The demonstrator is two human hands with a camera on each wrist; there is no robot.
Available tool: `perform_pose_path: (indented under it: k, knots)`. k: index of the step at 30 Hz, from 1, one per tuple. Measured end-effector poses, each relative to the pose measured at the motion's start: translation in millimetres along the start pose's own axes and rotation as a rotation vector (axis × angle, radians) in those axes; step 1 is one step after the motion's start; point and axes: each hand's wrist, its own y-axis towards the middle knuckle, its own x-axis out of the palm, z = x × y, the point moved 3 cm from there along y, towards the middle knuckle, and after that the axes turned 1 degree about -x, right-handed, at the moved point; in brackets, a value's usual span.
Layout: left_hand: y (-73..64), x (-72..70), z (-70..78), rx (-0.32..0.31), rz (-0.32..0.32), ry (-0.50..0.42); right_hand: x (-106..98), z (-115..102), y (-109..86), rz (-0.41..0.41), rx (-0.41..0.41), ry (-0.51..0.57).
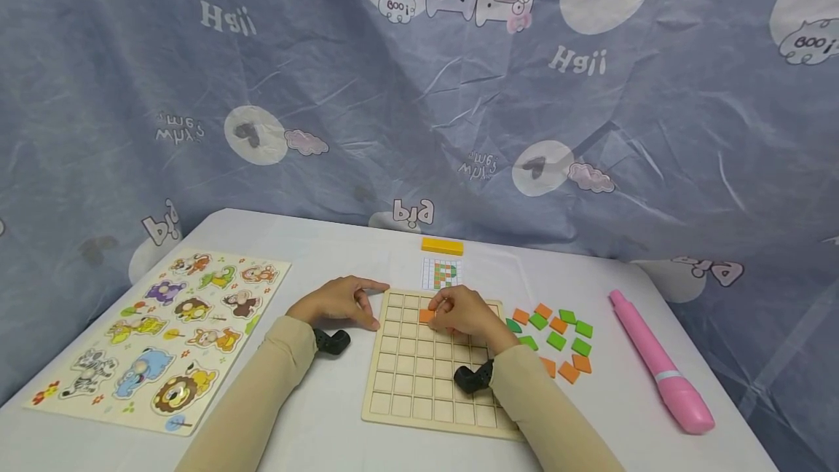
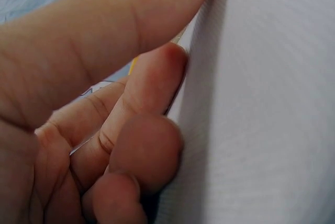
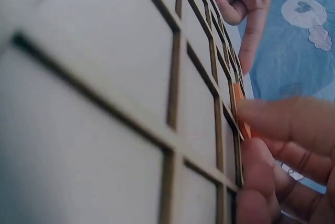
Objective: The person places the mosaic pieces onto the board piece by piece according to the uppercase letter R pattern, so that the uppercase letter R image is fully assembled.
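Observation:
A wooden grid board lies flat on the table. My left hand rests at its upper left corner, index finger extended along the top and thumb at the left edge. The left wrist view shows that hand's fingers close against the white tabletop. At the board's top row, my right hand pinches an orange square tile. In the right wrist view the thumb covers part of this orange tile, which sits at the grid slats. Just beyond the board is a small pattern card with orange and green squares.
Several loose green and orange tiles lie right of the board. A yellow block stands behind the card. An animal puzzle board is at the left, a pink microphone-like stick at the right. A printed cloth hangs behind the table.

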Motion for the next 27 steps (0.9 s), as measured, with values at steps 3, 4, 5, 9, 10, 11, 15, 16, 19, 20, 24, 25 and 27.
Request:
perform_pose_path:
  k: [3,4,5,9,10,11,15,16,19,20,24,25,27]
  knots:
    - [0.6,0.8,0.2,0.004,-0.002,-0.001,-5,3,-3.7,-0.054,-0.034,0.072]
    - [0.7,0.9,0.1,0.002,-0.001,0.001,-8,5,-5.4,-0.074,-0.051,0.104]
    - [0.7,1.2,0.0,0.002,-0.002,0.001,-11,6,-7.8,-0.091,-0.071,0.133]
    - [0.5,2.1,-1.0,-0.004,-0.001,0.008,-27,11,-24.4,-0.113,-0.142,0.221]
    - [0.4,2.2,-1.2,-0.005,-0.001,0.011,-32,12,-29.9,-0.105,-0.15,0.235]
    - [-0.1,2.2,-0.7,-0.002,-0.001,0.011,-37,13,-35.8,-0.092,-0.154,0.242]
    - [0.1,0.7,-0.8,0.006,-0.002,0.009,-60,17,-58.7,-0.024,-0.149,0.25]
    - [0.3,0.5,-0.8,0.008,-0.003,0.008,-65,19,-64.7,-0.007,-0.153,0.246]
    - [1.5,0.4,-1.2,0.008,-0.011,0.008,-81,28,-81.5,0.041,-0.17,0.222]
    - [1.6,0.3,-1.3,0.007,-0.014,0.009,-85,31,-87.0,0.052,-0.177,0.212]
    - [1.8,0.1,-2.0,0.012,-0.021,0.023,-100,44,-104.9,0.1,-0.175,0.176]
    - [1.7,0.0,-2.1,0.014,-0.021,0.027,-103,47,-108.3,0.108,-0.168,0.166]
    - [1.4,-0.3,-2.2,0.021,-0.021,0.029,-109,53,-113.7,0.121,-0.143,0.155]
